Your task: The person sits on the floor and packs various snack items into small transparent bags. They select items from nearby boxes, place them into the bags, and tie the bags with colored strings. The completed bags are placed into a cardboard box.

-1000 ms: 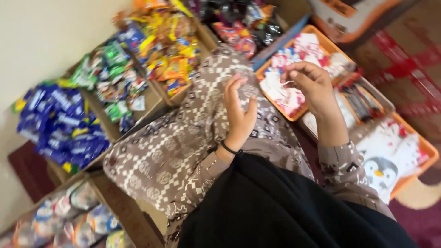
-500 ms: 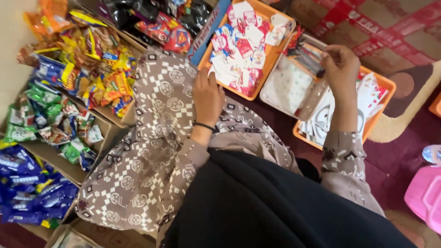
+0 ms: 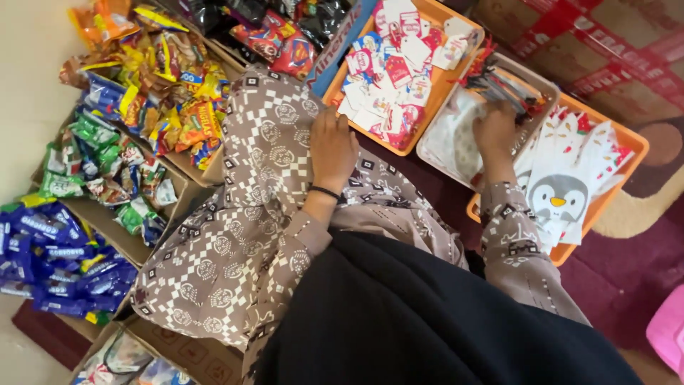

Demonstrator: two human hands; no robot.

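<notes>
Glossy plastic snack wrappers (image 3: 153, 93), cardboard boxes (image 3: 187, 187), matt patterned cloth (image 3: 242, 235).

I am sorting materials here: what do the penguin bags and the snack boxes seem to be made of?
The penguin bags look like matte white paper, flat with crisp edges. The snack boxes look like plain brown cardboard, dull with raw edges.

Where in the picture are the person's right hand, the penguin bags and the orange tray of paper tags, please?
right hand (image 3: 494, 130): head view, back of the hand.
penguin bags (image 3: 559, 194): head view, penguin face on the top bag.
orange tray of paper tags (image 3: 430, 91): head view, bare right rim.
</notes>
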